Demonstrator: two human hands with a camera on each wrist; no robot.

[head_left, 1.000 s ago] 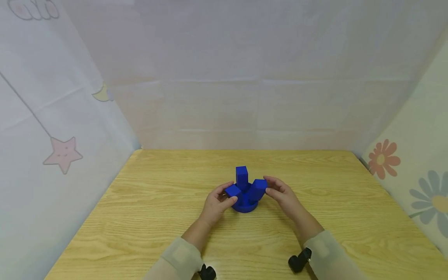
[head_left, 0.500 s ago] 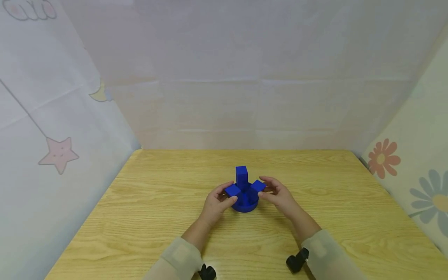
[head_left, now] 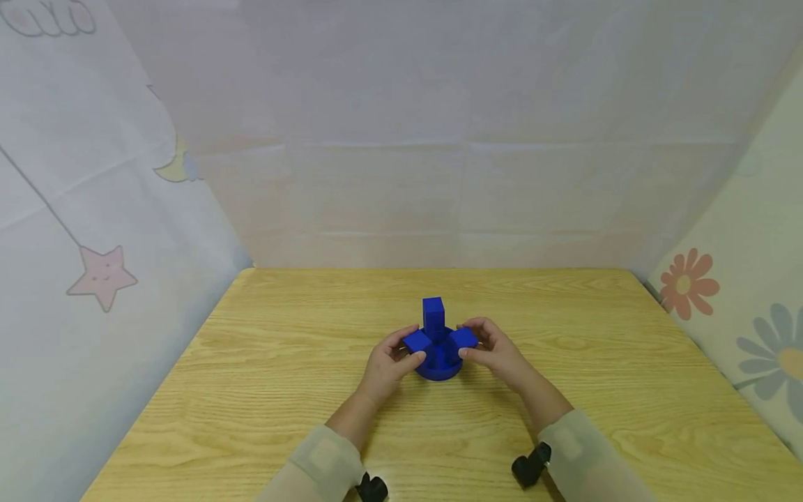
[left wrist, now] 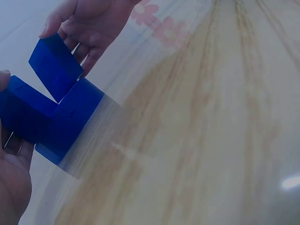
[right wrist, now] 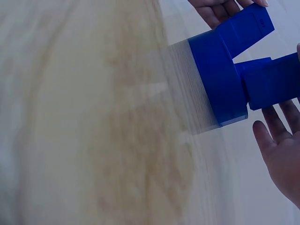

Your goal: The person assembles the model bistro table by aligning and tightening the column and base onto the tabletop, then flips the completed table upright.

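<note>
- Head view: a blue round base (head_left: 439,367) sits on the wooden table (head_left: 282,390), about midway across it and nearer the person than the back wall. Three blue blocks rise from the base. The rear block (head_left: 433,314) stands upright at its far side. The left block (head_left: 417,341) leans out over the base's left edge, with the left hand (head_left: 390,362) curled round it, thumb and fingers pinching it. The right block (head_left: 465,337) leans out over the base's right edge, gripped between the thumb and fingers of the right hand (head_left: 498,351). Pale sleeves cover both forearms, and a small black camera mount (head_left: 530,466) shows on the right wrist, nearer the person than the base. Cloth printed with a pink star (head_left: 102,277) hangs well left of the base; flower-print cloth (head_left: 689,282) hangs well to its right.

- Left wrist view: the left hand (left wrist: 11,187) shows only in part at the left edge of the picture, its thumb tip against a block (left wrist: 21,112). Across the base (left wrist: 70,126), the right hand (left wrist: 89,23) grips the tilted right block (left wrist: 56,65) with curled fingers.

- Right wrist view: the base (right wrist: 218,84) appears side-on against the table, blocks projecting from it. The right hand (right wrist: 281,150) lies with fingers spread beside its block (right wrist: 272,86); contact is cut off by the frame's edge. Beyond the base, the left hand's fingers (right wrist: 220,9) touch the other block (right wrist: 246,28).
</note>
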